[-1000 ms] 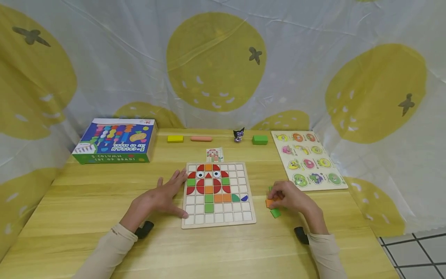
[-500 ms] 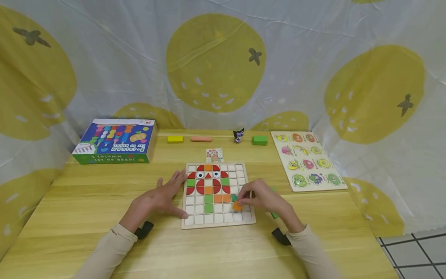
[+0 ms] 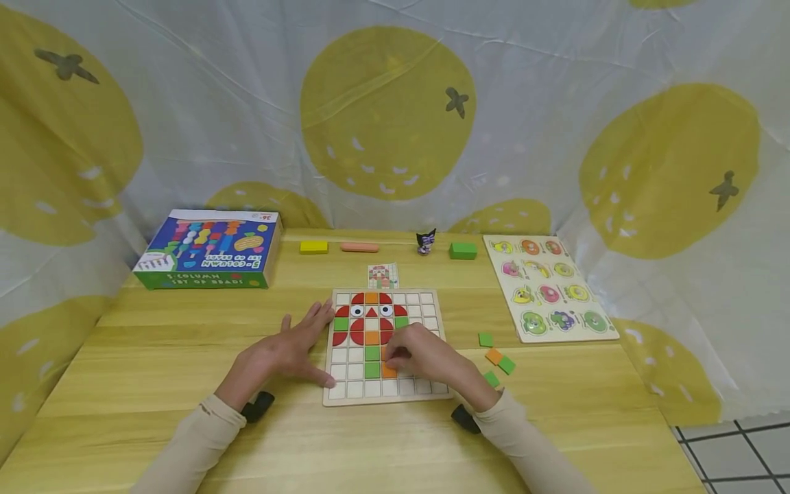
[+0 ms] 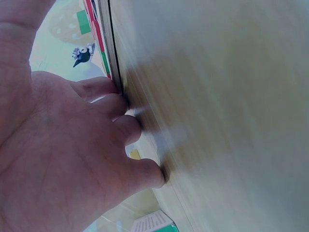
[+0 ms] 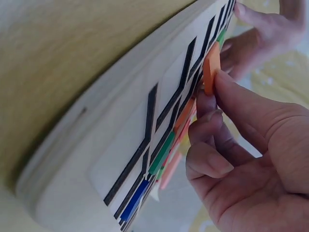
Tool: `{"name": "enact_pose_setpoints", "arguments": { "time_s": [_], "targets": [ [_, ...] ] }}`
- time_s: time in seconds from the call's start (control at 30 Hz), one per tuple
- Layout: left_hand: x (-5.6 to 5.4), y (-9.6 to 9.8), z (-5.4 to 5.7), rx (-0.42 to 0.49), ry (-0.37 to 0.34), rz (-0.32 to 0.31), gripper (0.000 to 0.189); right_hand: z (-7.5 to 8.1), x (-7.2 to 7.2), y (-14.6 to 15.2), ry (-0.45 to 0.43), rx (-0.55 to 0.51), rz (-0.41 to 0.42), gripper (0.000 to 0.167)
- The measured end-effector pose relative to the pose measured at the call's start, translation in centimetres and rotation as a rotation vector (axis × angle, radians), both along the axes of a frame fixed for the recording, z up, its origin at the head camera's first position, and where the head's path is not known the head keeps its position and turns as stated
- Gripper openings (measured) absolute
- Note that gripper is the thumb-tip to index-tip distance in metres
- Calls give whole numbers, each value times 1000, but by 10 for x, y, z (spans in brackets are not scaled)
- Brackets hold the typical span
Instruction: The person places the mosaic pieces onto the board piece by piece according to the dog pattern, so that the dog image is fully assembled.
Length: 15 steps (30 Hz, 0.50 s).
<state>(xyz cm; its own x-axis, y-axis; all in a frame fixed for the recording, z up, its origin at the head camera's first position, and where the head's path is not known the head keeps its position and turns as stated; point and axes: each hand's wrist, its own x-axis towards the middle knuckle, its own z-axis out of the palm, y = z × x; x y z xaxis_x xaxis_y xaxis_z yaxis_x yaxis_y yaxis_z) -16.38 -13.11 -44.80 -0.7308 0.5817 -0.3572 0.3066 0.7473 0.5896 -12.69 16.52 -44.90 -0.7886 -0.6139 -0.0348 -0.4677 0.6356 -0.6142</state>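
Observation:
Thumb and fingertips of my right hand pinch an orange square tile low over the wooden grid board. In the head view that tile is beside the lower green tile. My left hand lies spread along the board's left side, with thumb and fingertips at its edge. Red, green and orange pieces and two round eye pieces form a face on the upper grid. A teal piece and a blue piece show in the right wrist view; my right hand hides them in the head view.
Right of the board lie loose green tiles and an orange tile. A picture card is behind the board. Further back stand a bead-set box, yellow block, pink stick, small figurine, green block and fruit puzzle.
My right hand has gone left from the loose tiles, carrying an orange tile across the board to the spot beside the lower green tile. The left hand has stayed at the board's edge.

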Motion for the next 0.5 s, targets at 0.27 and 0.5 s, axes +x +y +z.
{"name": "enact_pose_setpoints", "arguments": {
  "time_s": [0.27, 0.5],
  "targets": [
    [0, 0, -1, -3, -6, 1, 135, -2, 1, 1, 22, -8, 19, 5],
    [-1, 0, -1, -6, 7, -1, 136, -2, 1, 3, 31, -18, 23, 4]
  ]
}}
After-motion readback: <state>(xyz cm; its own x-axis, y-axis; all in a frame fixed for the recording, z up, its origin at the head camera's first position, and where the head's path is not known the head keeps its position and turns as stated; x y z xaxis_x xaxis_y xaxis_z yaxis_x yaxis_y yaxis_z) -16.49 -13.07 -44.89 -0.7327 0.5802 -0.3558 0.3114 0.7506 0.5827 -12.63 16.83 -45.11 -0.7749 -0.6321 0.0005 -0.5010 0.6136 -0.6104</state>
